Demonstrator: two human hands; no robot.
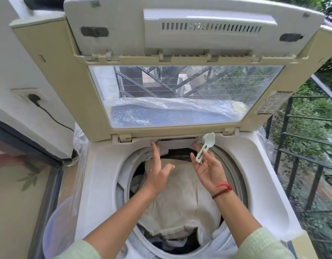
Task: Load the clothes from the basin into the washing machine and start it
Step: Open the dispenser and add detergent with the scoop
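Over the open top-loader, looking straight down past both forearms. Washing machine [98, 174]: off-white moulded plastic top, with a yellowed beige lid [83, 94] propped upright, glossy clear window in the middle. Already stuffed with clothes [176, 193]. Mostly one big crumpled beige piece, matte and cotton-looking, bulging up through the round opening and hiding nearly everything beneath. Only scraps of dark and white fabric peeking out round the edges, and can't make out what those are.

Left grip [157, 165] released, fingers straight, tips up at the left end of the little drawer [177, 141] under the lid hinge. Can't say whether touching it or just short of it.

Right grip [208, 169] palm-up, pinching the flat slotted handle of a pale mint plastic scoop [205, 146] between the fingers. Round bowl end poking up by the drawer's right corner. Can't see into the bowl from this angle.

Red thread bracelet [224, 188] on that wrist. Pale green sleeves [264, 243], cut off by the bottom edge.

Crinkly clear plastic sheet [79, 139] bunched along the machine's left side. Down left, a whitish translucent round container [55, 221], half hidden behind the left arm and cropped. Might be the basin, can't tell.

Black plug [33, 98] in a wall socket far left, cord running off behind the lid. Dark metal railing [292, 146] on the right, blurry greenery beyond.
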